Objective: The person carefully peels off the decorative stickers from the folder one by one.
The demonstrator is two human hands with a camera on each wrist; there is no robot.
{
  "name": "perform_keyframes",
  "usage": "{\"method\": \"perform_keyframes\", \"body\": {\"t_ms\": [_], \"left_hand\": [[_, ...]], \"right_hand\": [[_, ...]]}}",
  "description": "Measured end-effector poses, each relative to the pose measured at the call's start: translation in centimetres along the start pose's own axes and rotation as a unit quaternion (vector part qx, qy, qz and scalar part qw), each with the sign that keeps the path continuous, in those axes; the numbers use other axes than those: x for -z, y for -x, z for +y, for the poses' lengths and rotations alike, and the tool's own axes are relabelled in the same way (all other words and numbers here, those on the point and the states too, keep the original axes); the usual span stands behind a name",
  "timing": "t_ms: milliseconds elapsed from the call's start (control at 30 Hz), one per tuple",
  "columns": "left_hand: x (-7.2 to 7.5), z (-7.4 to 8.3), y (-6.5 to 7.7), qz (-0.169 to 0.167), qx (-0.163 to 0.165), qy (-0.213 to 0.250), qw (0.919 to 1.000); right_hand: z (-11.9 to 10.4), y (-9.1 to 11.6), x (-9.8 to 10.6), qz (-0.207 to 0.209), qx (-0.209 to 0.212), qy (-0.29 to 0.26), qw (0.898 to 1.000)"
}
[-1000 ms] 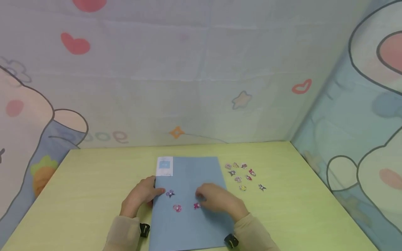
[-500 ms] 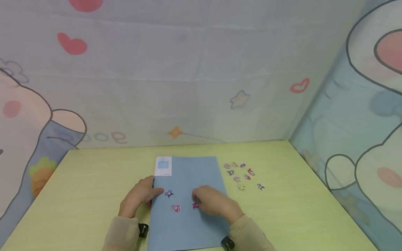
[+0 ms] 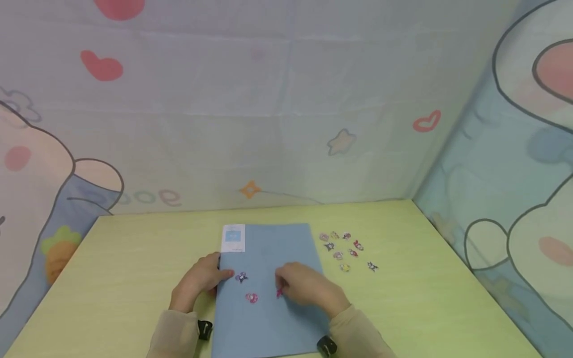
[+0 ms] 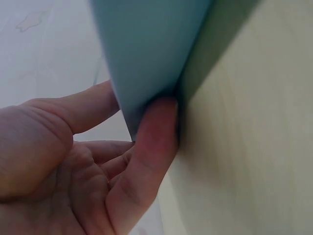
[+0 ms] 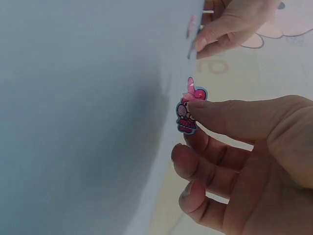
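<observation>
Two stickers (image 3: 252,298) down, nine others (image 3: 344,267) waiting, our left hand (image 3: 201,276) grips the folder (image 3: 273,248), our right hand (image 3: 306,286) pinches a pink sticker (image 5: 184,112).

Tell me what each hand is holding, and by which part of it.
The right hand pinches a pink cartoon-character sticker by one side, around the middle. The left hand grips the blue sheet by its left edge.

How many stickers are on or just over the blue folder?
3: a purple sticker near the left hand, a round pink sticker below it in the head view, and another pinched by the right hand. Hands may hide more.
</observation>
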State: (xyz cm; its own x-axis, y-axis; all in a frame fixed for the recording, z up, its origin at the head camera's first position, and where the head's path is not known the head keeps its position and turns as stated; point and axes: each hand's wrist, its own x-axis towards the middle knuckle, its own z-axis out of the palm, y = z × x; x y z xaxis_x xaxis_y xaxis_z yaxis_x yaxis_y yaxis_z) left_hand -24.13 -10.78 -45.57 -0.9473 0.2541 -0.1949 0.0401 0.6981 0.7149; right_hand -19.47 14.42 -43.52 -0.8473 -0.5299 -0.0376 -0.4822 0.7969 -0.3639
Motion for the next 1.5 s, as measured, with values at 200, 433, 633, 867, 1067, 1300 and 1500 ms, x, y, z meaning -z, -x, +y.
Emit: {"method": "perform_keyframes", "body": {"t_ms": [200,433,633,867,1067,1300,1500], "left_hand": [[0.0,-0.1,0.1,-0.001,-0.005,-0.007,1.0],[-0.1,-0.4,0.1,0.001,-0.002,-0.001,1.0],[-0.3,-0.6,0.0,-0.002,-0.004,0.003,1.0],[-0.1,-0.3,-0.1,-0.003,0.0,0.011,0.9999],[-0.1,-0.1,0.0,-0.003,0.006,0.012,0.9999],[0.1,0.0,0.4,-0.003,0.01,0.007,0.9999],[0.0,0.0,0.3,-0.003,0.009,-0.001,1.0]], "right_hand": [[0.4,0.3,1.5,0.031,0.001,-0.023,0.999],[2.3,1.1,3.9,0.096,-0.021,-0.034,0.995],[5.5,2.6,5.8,0.144,-0.064,-0.067,0.985],[9.8,4.4,7.4,0.177,-0.116,-0.084,0.974],[13.5,5.9,8.2,0.172,-0.166,-0.089,0.967],[17.8,7.4,8.3,0.133,-0.209,-0.116,0.962],[20.3,9.0,7.6,0.094,-0.243,-0.142,0.955]]}}
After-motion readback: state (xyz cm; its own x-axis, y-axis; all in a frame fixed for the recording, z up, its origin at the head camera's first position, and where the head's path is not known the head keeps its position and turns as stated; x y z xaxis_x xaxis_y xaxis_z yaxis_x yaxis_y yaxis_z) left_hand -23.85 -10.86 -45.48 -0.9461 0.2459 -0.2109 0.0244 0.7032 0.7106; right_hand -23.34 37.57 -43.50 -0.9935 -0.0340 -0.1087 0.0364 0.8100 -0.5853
